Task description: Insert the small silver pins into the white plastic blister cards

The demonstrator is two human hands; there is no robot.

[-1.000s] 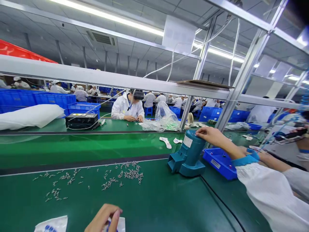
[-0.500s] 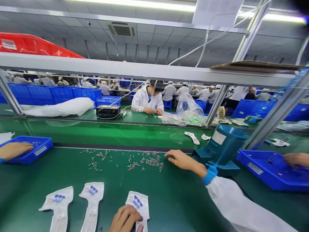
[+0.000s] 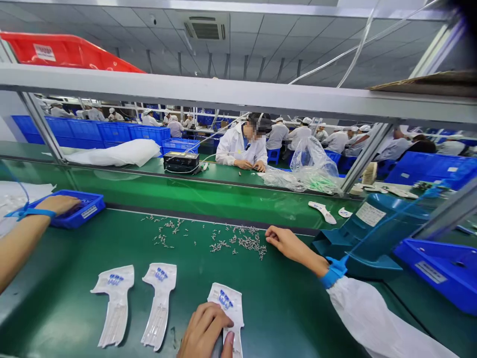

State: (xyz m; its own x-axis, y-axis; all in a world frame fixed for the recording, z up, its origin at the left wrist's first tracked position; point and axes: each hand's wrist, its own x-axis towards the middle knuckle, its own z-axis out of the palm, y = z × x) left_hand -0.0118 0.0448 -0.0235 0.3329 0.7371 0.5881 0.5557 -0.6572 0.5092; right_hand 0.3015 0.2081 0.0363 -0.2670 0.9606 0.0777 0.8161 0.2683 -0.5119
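Observation:
My left hand (image 3: pixel 205 327) lies over a white plastic handle shell (image 3: pixel 236 319) at the bottom centre, fingers across it and thumb at its side. Blue parts show in the shell's upper end. Two similar shells, the left one (image 3: pixel 115 303) and the middle one (image 3: pixel 160 304), lie apart to the left. Farther up, my right hand (image 3: pixel 285 242) has its fingertips drawn together at the right edge of a scatter of small metal screws (image 3: pixel 250 242). Whatever those fingertips hold is too small to make out. A blue band circles my right wrist.
A co-worker's hand (image 3: pixel 61 204) reaches into a blue tray (image 3: pixel 89 213) at left. A teal holder (image 3: pixel 372 226) and another blue tray (image 3: pixel 428 271) stand at right. A metal rail (image 3: pixel 208 89) crosses above. Across the bench sits a person in white (image 3: pixel 234 144).
The view has swung left, so things sit farther right. My right fingertips have drawn closer together by the screws. My left hand stays on the shell. The left co-worker's arm reaches farther into view.

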